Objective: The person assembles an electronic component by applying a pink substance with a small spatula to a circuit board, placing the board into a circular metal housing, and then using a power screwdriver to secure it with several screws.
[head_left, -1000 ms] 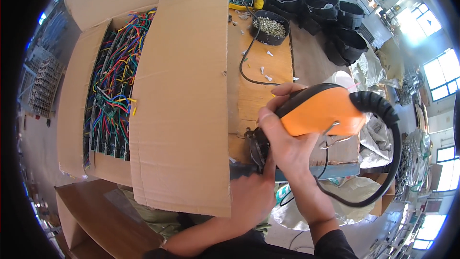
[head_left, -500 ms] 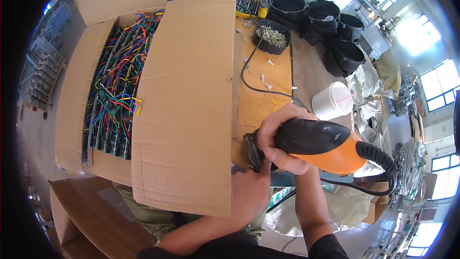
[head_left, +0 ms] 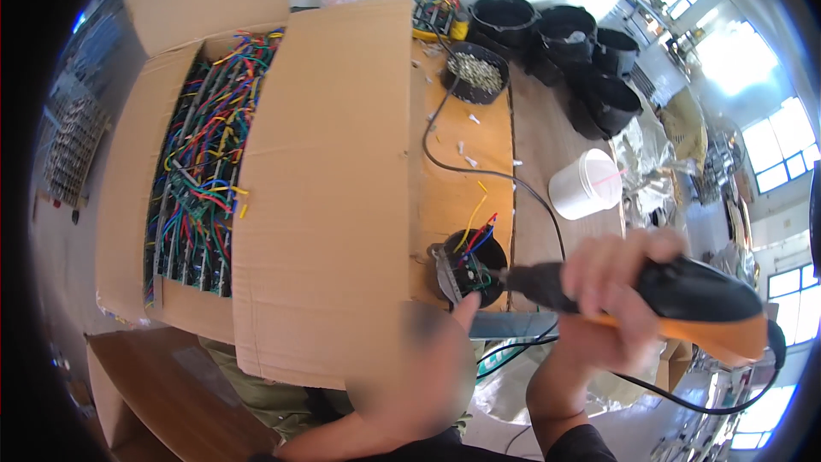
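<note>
My right hand [head_left: 609,287] is wrapped round an orange and black corded power screwdriver [head_left: 705,299], which lies nearly level. Its narrow nose points left to the near right edge of a round black plastic housing [head_left: 446,272]. Whether the bit touches anything inside is too blurred to tell. Inside the housing sits a green circuit board [head_left: 473,275] with yellow, red and blue wires sticking up. My left hand [head_left: 432,359], smeared by motion, has one digit pressed on the housing's near rim and steadies it; its other fingers are unclear.
Left of the housing stands an open cardboard box [head_left: 329,180] packed with wired circuit boards [head_left: 201,180]. Beyond are a black tray of small screws [head_left: 477,73], several black housings [head_left: 569,34] and a white lidded tub [head_left: 586,184]. The tool's black cord [head_left: 466,168] crosses the bench.
The screwdriver has swung right and levelled out, uncovering the housing with its board and wires. My right hand moved right with it; my left hand shifted slightly down.
</note>
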{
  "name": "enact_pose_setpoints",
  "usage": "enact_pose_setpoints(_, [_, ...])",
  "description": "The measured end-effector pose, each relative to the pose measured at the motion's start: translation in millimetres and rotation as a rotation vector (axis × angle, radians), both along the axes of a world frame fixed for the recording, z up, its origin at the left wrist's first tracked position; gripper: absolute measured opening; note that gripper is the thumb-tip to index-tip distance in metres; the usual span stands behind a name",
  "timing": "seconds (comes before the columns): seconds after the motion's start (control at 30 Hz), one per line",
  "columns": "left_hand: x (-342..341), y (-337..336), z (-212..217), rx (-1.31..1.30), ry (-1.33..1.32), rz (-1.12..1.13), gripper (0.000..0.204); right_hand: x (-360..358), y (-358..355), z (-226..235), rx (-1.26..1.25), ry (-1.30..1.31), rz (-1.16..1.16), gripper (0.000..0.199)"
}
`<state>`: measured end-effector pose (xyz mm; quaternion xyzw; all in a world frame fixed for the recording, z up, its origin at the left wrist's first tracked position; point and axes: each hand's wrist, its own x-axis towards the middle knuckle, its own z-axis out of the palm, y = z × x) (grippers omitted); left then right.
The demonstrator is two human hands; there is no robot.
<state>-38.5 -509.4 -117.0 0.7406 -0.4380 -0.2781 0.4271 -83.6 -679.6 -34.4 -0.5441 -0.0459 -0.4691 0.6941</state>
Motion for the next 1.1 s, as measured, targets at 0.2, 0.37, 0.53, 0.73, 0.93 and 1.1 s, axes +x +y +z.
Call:
enact_pose_setpoints(0.2, [-18.4,16.8,-20.2,-0.25,1.089,0.102,0.026,-60.4,9.1,3.0,0.276,-0.054,0.184,0.038])
enact_pose_setpoints(0.37, [-17.1,-1.7,-30.2,-0.265,1.457,0.288,0.03,-69.4,13.1,-24.5,0.281,0.032,0.1,0.037])
enact_pose_setpoints(0.53, [-16.3,-6.6,-30.0,-0.276,1.538,0.326,0.031,-67.1,13.0,-37.1,0.334,0.022,0.062,0.036])
enact_pose_setpoints(0.73, [-18.1,-9.7,-29.8,-0.284,1.11,0.238,0.029,-55.9,27.8,-42.3,0.26,-0.098,-0.094,0.034])
enact_pose_setpoints(0.93, [-20.7,-5.3,-25.9,-0.339,1.335,0.275,0.027,-58.6,35.1,-40.7,0.264,-0.145,-0.115,0.035])
enact_pose_setpoints(1.1, [-25.1,0.3,-21.6,-0.416,1.496,0.302,0.024,-64.4,30.6,-33.0,0.264,-0.155,-0.042,0.035])
